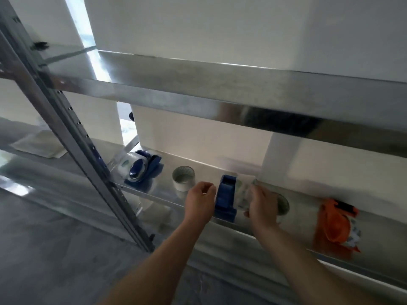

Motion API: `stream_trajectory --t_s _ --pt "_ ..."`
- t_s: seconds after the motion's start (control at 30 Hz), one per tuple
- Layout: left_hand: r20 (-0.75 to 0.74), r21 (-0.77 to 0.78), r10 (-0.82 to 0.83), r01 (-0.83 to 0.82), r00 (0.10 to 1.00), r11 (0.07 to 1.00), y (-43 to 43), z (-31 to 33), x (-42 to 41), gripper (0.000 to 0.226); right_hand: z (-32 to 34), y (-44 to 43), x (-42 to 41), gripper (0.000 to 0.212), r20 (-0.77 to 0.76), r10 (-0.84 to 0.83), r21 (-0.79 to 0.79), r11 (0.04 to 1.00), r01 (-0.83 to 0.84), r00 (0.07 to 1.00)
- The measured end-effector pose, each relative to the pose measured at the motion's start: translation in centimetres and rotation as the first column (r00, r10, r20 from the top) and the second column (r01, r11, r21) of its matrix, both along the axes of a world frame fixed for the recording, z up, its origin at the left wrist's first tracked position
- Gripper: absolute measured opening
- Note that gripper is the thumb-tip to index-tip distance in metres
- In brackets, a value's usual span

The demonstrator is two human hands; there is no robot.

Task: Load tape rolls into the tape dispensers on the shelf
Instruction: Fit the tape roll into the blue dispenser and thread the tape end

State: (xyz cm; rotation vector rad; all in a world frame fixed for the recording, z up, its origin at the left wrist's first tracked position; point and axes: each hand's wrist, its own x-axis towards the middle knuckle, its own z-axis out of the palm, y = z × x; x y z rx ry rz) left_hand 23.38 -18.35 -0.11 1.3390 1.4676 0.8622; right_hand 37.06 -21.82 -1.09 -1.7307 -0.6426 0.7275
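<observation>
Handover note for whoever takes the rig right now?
Left hand: curled beside middle blue dispenser, grip unclear.
Right hand: holds tape roll against that dispenser's right side; not visibly seated.
Spare roll stands left of it; another roll partly hidden behind right hand.
Far-left blue dispenser and orange dispenser lie on shelf; load state unclear.
Left: seat roll, check others.

The right hand (262, 205) hides most of a tape roll (284, 205), and the clear piece (243, 190) it holds is blurred.
</observation>
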Motion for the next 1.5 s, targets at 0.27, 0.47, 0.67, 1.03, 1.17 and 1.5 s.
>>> stream_trajectory --t_s 0.27,0.47,0.67,1.03,1.17,1.5 --pt "-0.061 -0.034 -0.205 0.203 0.977 0.979 3.9 -1.4 -1.2 0.02 -1.1 1.0 -2.3 0.03 -0.019 -0.24 -0.015 0.971 0.24 0.971" --pt "-0.082 -0.085 -0.305 0.298 0.949 0.951 4.8 -2.2 -0.9 0.007 -2.0 1.0 -2.4 0.031 -0.033 -0.345 -0.004 0.939 0.345 0.938" --pt "-0.11 -0.135 -0.367 0.352 0.924 0.926 5.3 -2.5 -0.6 0.005 -2.5 1.5 -2.1 0.033 -0.037 -0.37 0.006 0.929 0.37 0.928" --pt "-0.153 -0.207 -0.431 0.398 0.889 0.894 5.5 -3.1 -0.1 0.019 -3.8 2.0 -1.5 0.032 0.001 -0.353 -0.032 0.935 0.353 0.936" --pt "-0.16 -0.246 -0.447 0.403 0.88 0.881 5.5 -3.0 0.3 0.02 -4.0 2.1 -1.6 0.031 -0.011 -0.32 -0.022 0.947 0.319 0.948" --pt "0.026 -0.267 -0.296 0.292 0.955 0.918 7.2 -0.7 2.0 0.024 -4.8 2.5 -2.2 0.025 -0.116 -0.264 -0.07 0.964 0.257 0.957"
